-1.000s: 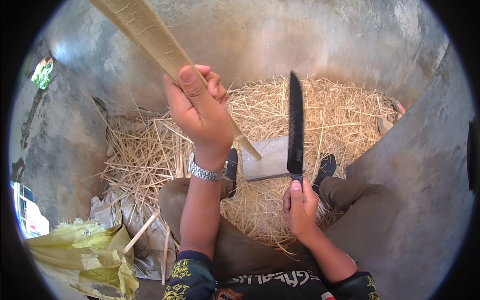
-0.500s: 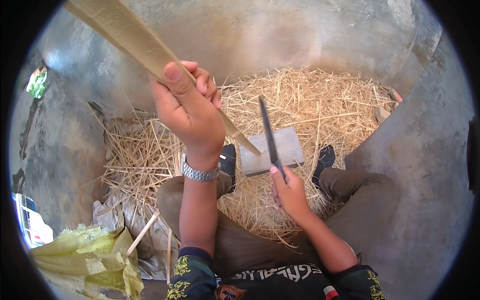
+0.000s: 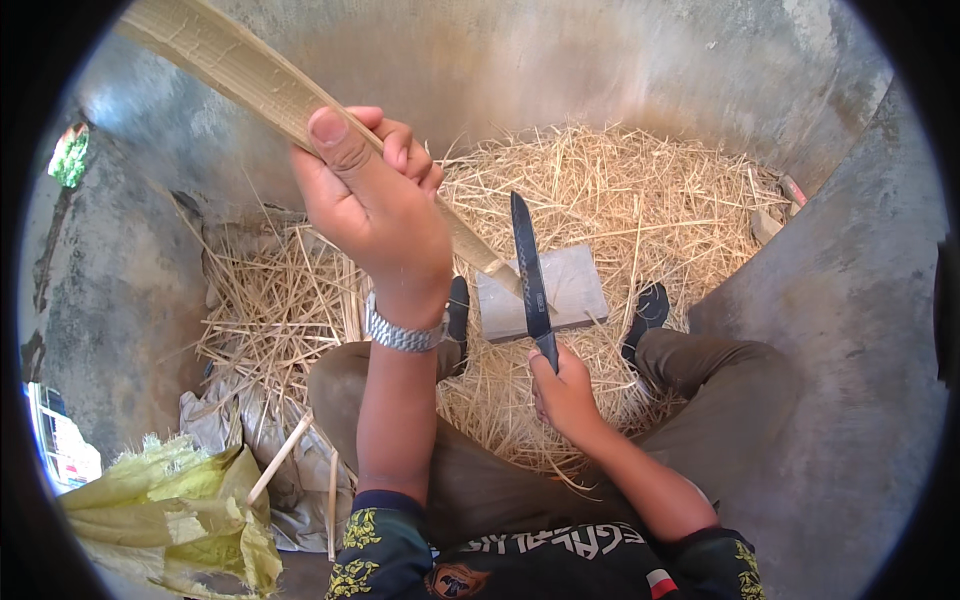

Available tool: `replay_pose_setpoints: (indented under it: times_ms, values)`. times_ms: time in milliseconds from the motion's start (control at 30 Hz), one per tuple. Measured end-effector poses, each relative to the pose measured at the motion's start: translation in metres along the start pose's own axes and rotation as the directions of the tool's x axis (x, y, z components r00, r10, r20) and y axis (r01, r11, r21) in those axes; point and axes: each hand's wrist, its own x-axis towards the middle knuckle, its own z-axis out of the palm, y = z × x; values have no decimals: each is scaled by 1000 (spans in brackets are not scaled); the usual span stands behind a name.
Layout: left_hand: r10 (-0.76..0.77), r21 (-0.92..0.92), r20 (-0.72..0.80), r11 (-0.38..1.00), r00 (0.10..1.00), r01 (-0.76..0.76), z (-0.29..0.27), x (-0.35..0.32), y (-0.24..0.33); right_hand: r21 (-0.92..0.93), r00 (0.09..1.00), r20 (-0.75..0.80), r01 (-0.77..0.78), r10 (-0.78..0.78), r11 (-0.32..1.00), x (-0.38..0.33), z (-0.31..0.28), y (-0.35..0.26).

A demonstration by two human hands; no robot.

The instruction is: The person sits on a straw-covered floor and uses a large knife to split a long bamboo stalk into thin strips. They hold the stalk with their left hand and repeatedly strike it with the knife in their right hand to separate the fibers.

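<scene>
My left hand (image 3: 372, 195) is closed round a long split bamboo strip (image 3: 240, 75). The strip slants from the upper left down to its lower end over a grey block (image 3: 570, 290) on the floor; I cannot tell whether that end touches the block. In my right hand (image 3: 567, 397) is the handle of a black-bladed knife (image 3: 528, 262). Its blade points away from me, with its flat side showing, just right of the strip's lower end. Part of the block is hidden behind the blade.
Straw-like shavings (image 3: 620, 200) cover the floor around the block and between my feet. A torn yellow-green sack (image 3: 180, 510) and a crumpled grey sheet (image 3: 290, 480) lie at the lower left, with a pale stick (image 3: 280, 460) there. Grey walls (image 3: 560, 65) rise around me.
The knife has turned in my right hand, so its flat side shows more now. My right hand has shifted slightly left and down. The left hand keeps its hold on the bamboo strip.
</scene>
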Motion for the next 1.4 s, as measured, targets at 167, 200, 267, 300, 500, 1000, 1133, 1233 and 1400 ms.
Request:
replay_pose_setpoints:
  times_ms: [167, 200, 267, 300, 500, 1000, 1133, 1233, 1400]
  values:
    - [7, -96, 34, 995, 999, -4, -3, 1, 12, 40, 973, 149, -184, 176, 982, 4, -9, -19]
    - [11, -100, 43, 995, 999, -7, -1, -1, 15, 41, 969, 153, -204, 195, 978, 3, -11, -23]
    - [24, -74, 111, 997, 994, -16, 1, -6, 9, 25, 975, 141, -178, 173, 984, 4, -14, -21]
    - [29, -63, 145, 998, 989, -20, 2, -9, 7, 7, 983, 126, -133, 131, 991, 7, -15, -14]
    - [-41, -226, 181, 971, 983, 82, -4, -1, 6, 128, 974, -74, 222, -214, 967, 6, -22, -52]
    - [-56, -249, 176, 963, 983, 99, -7, -2, 10, -44, 972, 208, -101, 108, 994, 9, -23, -14]
    - [-7, -236, 168, 971, 986, 47, -4, -9, 15, 235, 999, -8, 44, -43, 971, -6, -22, -48]
    - [87, -139, 76, 987, 993, -76, 7, -20, 13, 555, 911, -269, 412, -313, 722, -13, -16, -45]
    - [287, 41, 72, 956, 955, -291, 33, -37, 1, 92, 997, 4, -83, 83, 992, 18, -3, 13]
